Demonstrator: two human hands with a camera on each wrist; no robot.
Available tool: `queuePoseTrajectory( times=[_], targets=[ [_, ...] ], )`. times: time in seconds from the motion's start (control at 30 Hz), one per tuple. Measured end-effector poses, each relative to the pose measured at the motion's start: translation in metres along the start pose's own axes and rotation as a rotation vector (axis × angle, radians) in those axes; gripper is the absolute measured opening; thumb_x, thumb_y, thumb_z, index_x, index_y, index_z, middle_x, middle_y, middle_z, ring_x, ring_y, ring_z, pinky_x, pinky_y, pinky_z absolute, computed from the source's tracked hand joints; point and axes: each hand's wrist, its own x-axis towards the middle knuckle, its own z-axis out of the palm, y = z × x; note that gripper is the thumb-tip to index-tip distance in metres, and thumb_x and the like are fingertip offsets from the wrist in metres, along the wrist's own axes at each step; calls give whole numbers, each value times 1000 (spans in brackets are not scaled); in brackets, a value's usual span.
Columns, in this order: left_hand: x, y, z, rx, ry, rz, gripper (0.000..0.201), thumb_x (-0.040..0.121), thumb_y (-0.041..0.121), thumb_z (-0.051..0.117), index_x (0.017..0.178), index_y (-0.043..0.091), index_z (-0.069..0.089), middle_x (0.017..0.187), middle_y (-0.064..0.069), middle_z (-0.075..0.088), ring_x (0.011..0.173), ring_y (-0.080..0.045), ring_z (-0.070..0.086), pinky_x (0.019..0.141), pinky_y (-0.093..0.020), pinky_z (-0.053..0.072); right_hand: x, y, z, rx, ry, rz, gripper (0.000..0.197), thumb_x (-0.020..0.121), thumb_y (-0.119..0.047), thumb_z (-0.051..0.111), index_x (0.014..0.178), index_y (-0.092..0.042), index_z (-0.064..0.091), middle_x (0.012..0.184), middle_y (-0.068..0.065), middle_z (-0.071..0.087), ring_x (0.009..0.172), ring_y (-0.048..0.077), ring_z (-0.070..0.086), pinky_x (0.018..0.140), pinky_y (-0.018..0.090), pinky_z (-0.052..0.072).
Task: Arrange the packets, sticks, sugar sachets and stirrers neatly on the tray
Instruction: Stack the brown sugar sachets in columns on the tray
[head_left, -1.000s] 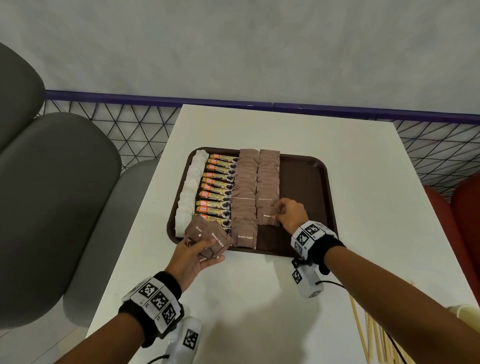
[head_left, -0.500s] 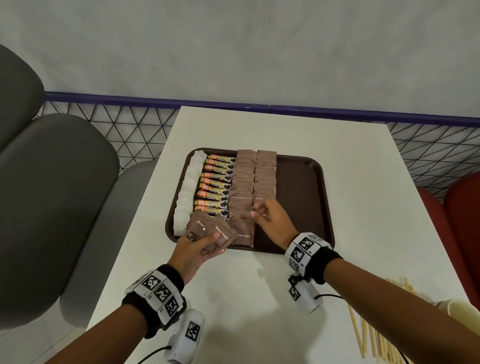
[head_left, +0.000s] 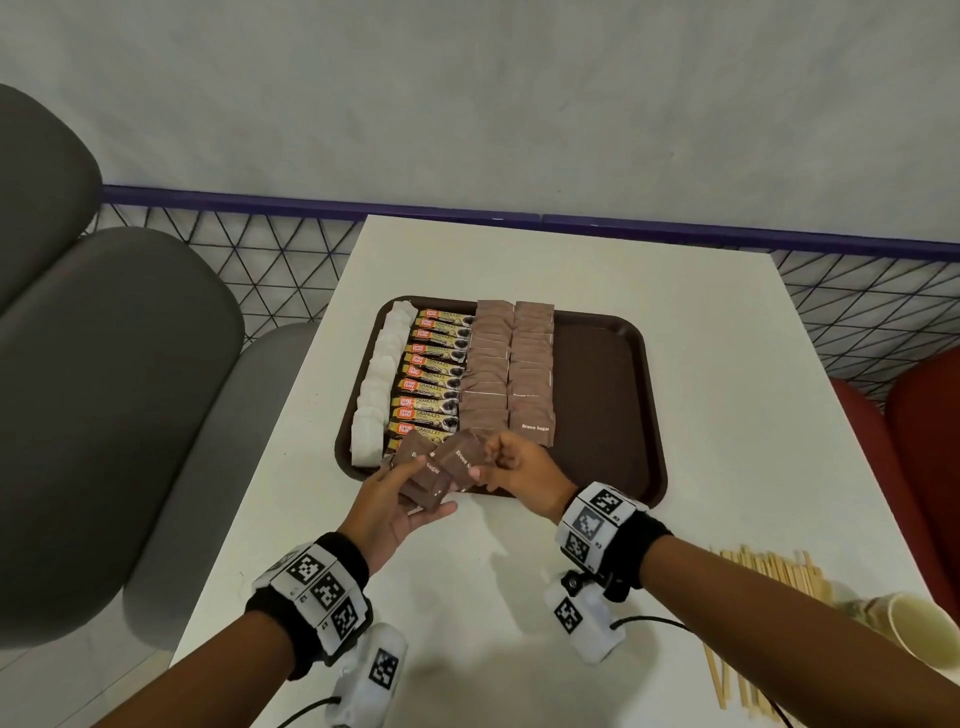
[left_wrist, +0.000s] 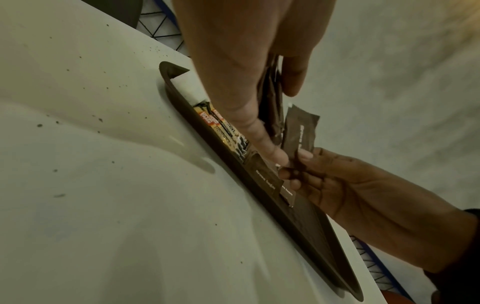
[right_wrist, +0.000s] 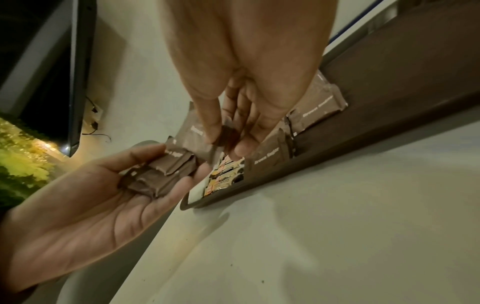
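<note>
The left hand lies palm up over the near rim of the tray, thumb curled over a small stack of brown sachets resting on its fingers. The right hand, directly to its right and touching the stack, pinches one brown sachet between thumb and fingertips; white print on it reads "Brown Sugar".

Beyond both hands the tray carries four columns, left to right: white sachets, granule sticks labelled "GRANULES" with an orange logo too small to read, and two columns of brown packets. The nearest packet of the right column, just beyond the right hand, reads "Brown Sugar".

To the right of the right hand, the tray floor is bare up to its right rim. The tray sits on a white table. Behind the right wrist, wooden stirrers lie beside a paper cup at the table's near-right edge
</note>
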Motion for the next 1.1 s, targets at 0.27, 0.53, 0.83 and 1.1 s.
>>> queuePoseTrajectory(
  times=[0.27,0.53,0.83,1.1],
  targets=[
    [-1,2,-6,16,58,61,30,91,5,53,121,5,53,113,-20,62,95,-28,65,75,-45,58,5,3,-52,-214,365,24,9,86,-6,59,84,-11,53,79,0,55,71,12,52,68,22,46],
    [-1,0,-3,133,78,63,20,87,5,59,105,16,59,105,-10,65,90,-22,63,61,-31,59,12,13,-76,-448,323,193,13,80,-13,68,86,-15,57,74,1,52,75,16,49,67,21,39],
    [5,1,-4,28,87,27,22,91,2,52,108,13,60,103,-12,65,91,-25,62,60,-36,60,22,16,-64,-597,355,173,16,81,-9,66,95,-3,62,62,-11,44,60,6,45,57,15,35],
    [5,2,-5,69,59,33,26,88,-2,55,110,9,60,104,-14,68,88,-26,67,62,-34,60,22,22,-62,-693,403,133,22,79,-16,68,95,-16,53,84,-3,47,91,16,43,80,32,42]
  ],
)
